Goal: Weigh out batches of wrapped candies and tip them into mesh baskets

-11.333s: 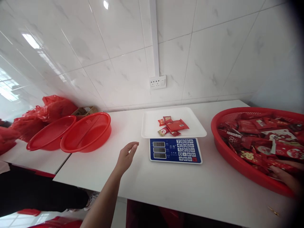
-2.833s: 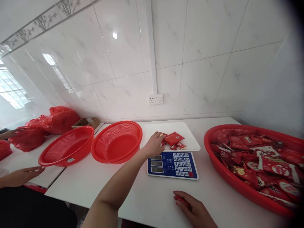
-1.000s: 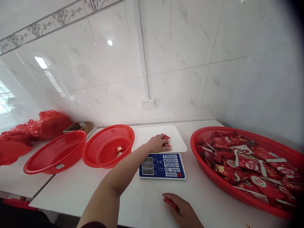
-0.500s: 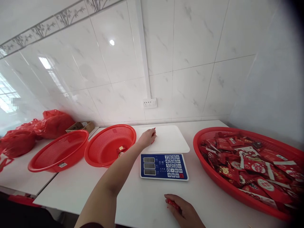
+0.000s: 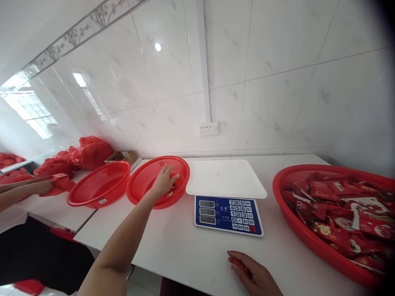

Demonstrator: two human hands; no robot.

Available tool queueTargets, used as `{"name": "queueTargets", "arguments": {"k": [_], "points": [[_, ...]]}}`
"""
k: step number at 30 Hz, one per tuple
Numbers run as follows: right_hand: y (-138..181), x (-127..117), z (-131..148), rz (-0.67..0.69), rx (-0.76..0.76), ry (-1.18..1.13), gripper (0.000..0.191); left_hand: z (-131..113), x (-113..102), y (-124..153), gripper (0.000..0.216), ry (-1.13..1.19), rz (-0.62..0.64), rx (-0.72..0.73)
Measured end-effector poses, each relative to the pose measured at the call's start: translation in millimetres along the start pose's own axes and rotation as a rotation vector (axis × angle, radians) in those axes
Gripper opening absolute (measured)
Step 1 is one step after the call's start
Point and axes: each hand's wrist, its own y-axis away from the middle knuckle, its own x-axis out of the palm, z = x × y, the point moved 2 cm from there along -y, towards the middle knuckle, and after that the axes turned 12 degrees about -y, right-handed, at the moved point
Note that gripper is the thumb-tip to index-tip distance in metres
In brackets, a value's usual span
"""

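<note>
My left hand (image 5: pixel 165 181) is over the middle red basket (image 5: pixel 145 174), its fingers spread and nothing in them. Below it, a few small red packets (image 5: pixel 170 192) lie in the bottom of that basket, partly hidden by the hand. My right hand (image 5: pixel 261 274) rests low over the table in front of the scale (image 5: pixel 228 214), its fingers closed round a small red packet (image 5: pixel 241 266). On the scale, the white weighing tray (image 5: pixel 222 179) has nothing on it. At the right, a large red basket (image 5: pixel 285 209) holds a heap of red snack packets (image 5: pixel 336 230).
Another red basket (image 5: pixel 92 181) stands left of the middle one. Behind it are a cardboard box (image 5: pixel 131 158) and red plastic bags (image 5: pixel 94 154). A co-worker's hand (image 5: pixel 45 188) holds red plastic at far left. A tiled wall with a socket (image 5: pixel 209 128) closes the back.
My left hand has moved left from the weighing tray to the middle basket and opened, letting go of a red packet. The view has turned left, bringing a co-worker into sight.
</note>
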Motion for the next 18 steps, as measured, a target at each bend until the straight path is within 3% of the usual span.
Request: {"name": "queueTargets", "arguments": {"k": [3,5,8,14,18], "points": [[-2,-2,-3,0.045,0.004,0.017,0.043,1,14,39,0.054,-0.128,0.199,0.119],[-3,-3,-3,0.044,0.002,0.014,0.042,5,22,58,0.050,-0.233,0.249,0.143],[-4,-3,-3,0.035,0.000,0.006,0.040,18,23,68,0.042,-0.304,0.182,0.088],[-1,-1,-2,0.034,0.015,0.034,0.043,47,17,57,0.040,-0.380,0.005,-0.034],[-9,-5,13,0.047,-0.030,-0.016,0.044,37,31,69,0.042,-0.291,-0.214,-0.013]]}}
